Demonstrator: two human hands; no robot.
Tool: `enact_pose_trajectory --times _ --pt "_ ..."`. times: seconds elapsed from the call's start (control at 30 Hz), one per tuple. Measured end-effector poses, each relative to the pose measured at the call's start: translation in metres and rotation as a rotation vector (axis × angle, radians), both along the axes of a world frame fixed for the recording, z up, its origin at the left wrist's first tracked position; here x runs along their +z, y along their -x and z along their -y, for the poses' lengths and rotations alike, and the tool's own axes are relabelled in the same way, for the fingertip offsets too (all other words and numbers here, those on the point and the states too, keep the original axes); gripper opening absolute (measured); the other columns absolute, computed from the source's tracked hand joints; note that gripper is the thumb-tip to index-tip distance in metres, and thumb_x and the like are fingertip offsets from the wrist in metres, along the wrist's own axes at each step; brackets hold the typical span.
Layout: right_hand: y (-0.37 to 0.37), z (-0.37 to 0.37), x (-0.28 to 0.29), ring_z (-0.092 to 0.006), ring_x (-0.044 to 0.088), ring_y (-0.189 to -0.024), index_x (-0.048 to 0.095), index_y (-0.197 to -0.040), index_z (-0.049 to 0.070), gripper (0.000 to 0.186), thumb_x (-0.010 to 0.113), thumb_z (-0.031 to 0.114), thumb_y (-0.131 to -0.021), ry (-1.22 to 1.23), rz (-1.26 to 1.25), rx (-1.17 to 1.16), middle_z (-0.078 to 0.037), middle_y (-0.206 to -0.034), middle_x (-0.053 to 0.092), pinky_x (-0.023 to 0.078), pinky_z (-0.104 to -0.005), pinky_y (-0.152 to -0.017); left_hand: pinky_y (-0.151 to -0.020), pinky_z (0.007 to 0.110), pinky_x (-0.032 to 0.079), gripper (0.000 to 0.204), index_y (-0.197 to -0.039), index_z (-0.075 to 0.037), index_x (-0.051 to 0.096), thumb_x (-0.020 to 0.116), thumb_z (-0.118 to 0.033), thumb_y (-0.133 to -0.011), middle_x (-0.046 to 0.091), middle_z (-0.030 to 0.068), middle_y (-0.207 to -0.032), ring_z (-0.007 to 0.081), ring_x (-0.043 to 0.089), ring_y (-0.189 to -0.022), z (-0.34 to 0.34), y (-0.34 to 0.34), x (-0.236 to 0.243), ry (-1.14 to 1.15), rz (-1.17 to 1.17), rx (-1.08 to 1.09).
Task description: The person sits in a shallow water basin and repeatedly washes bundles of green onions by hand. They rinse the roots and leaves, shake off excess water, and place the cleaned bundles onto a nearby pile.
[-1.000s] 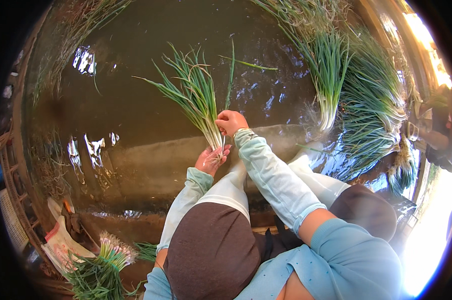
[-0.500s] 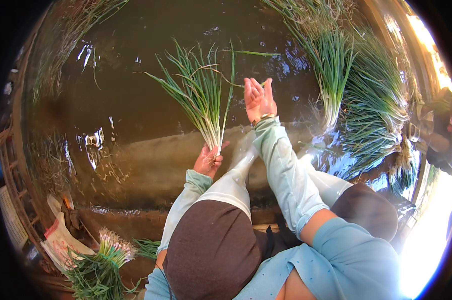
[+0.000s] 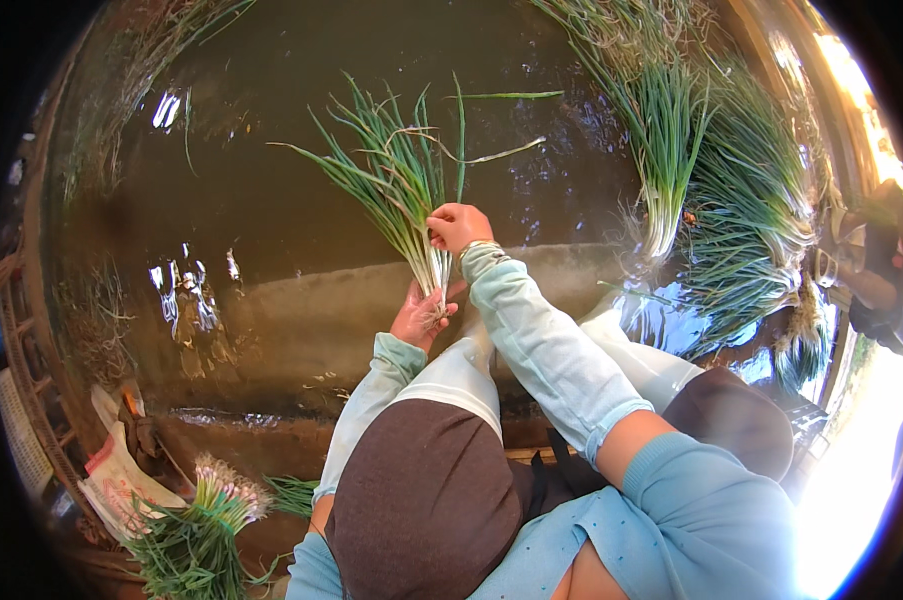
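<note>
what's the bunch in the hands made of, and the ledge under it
The bunch of green onions is fresh plant matter: long glossy green leaves, pale white stalks, stringy roots at the left hand. The ledge looks like wet concrete or stone: flat, grey-brown, dull sheen; hard to say which.

scallion bunch [image 3: 406,195] over water [image 3: 251,200], piles [image 3: 731,200] right

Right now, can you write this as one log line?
left hand: grips white root end of green onion bunch | right hand: pinches its stalks | below: brown water
</note>
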State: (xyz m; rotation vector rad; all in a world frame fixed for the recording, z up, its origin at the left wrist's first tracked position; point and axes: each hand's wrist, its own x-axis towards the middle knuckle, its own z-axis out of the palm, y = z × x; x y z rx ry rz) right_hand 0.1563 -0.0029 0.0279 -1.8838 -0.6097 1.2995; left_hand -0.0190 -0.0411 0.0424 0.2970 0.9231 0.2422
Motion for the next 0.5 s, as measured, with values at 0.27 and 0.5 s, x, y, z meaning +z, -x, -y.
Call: enact_pose_trajectory --times 0.27,0.5 --pt "-0.010 0.013 -0.009 -0.0154 0.063 -0.057 0.065 -0.087 -0.007 0.013 0.062 0.005 -0.083 0.056 -0.395 -0.402 -0.011 -0.072 0.066 0.053 -0.0237 -0.055 -0.059 0.021 0.049 0.037 -0.124 -0.017 0.038 0.054 -0.008 -0.092 0.054 0.0147 -0.117 0.0135 0.056 -0.073 0.002 -0.005 0.000 0.105 0.164 0.205" --pt "-0.002 0.019 -0.011 -0.0198 0.064 -0.070 0.061 -0.086 -0.010 0.007 0.062 -0.003 -0.083 -0.095 -0.844 -1.085 -0.015 -0.084 0.064 0.057 -0.0220 -0.060 -0.060 0.021 0.047 0.036 -0.118 -0.016 0.036 0.056 -0.005 -0.090 0.056 0.0175 -0.114 0.0137 0.054 -0.071 -0.004 -0.017 -0.003 0.030 0.179 0.286"
